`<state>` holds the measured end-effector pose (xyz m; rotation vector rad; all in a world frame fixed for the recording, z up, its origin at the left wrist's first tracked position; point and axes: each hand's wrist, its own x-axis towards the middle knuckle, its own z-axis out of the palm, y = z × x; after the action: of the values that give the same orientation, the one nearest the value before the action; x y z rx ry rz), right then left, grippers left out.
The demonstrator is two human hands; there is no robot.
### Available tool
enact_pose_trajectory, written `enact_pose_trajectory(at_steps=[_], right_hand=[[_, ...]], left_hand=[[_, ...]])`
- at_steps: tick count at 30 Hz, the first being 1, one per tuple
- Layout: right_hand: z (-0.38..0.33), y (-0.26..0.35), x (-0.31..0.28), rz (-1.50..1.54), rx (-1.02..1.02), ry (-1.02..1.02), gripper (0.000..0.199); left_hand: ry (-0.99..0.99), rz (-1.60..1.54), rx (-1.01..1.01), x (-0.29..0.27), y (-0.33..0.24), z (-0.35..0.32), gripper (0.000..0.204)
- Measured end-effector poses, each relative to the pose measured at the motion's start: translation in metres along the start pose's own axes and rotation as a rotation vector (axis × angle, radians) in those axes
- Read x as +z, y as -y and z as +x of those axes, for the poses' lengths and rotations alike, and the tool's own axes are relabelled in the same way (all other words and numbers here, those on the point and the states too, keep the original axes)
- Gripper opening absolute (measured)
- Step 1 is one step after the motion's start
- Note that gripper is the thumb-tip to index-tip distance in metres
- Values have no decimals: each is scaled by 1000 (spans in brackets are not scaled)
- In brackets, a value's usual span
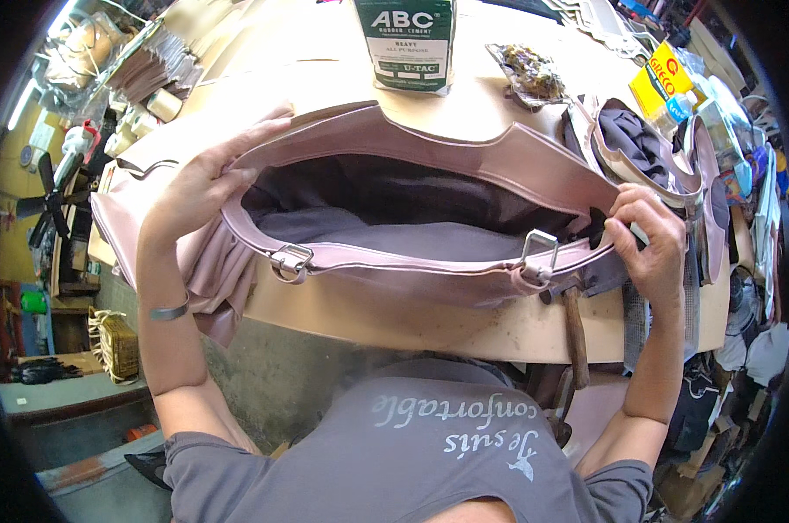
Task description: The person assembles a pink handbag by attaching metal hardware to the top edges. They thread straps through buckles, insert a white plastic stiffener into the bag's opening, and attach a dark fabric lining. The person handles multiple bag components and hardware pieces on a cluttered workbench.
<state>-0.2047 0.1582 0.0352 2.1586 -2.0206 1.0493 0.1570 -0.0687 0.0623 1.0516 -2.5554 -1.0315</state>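
Over the pale tan worktable (464,338), a wide, dark-lined pink leather-look bag (412,259) stretches left to right between the left hand (209,181) and right hand (651,234) — each clamped on one end, neither nearer.

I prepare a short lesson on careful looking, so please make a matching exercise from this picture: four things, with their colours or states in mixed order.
1. handbag
2. bracelet
3. upright container
4. fan

A. grey, metallic-looking
B. black, toward the picture's left side
C. pink, mouth open
D. green and white

Pairs: 1-C; 2-A; 3-D; 4-B
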Motion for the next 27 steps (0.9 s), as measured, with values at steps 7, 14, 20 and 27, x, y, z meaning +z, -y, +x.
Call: enact_pose_trajectory(at_steps=[7, 14, 20, 27], right_hand=[[15, -35, 7, 208, -33, 150, 34], [16, -94, 75, 290, 139, 117, 37], [-4, -95, 73, 282, 226, 77, 34], [-71, -108, -8, 119, 211, 137, 30]], left_hand=[[-67, 119, 90, -5, 47, 13, 46], [-155, -440, -155, 42, 79, 30, 65], [-238, -434, -171, 135, 150, 58, 60], [-479, -115, -264, 190, 126, 60, 52]])
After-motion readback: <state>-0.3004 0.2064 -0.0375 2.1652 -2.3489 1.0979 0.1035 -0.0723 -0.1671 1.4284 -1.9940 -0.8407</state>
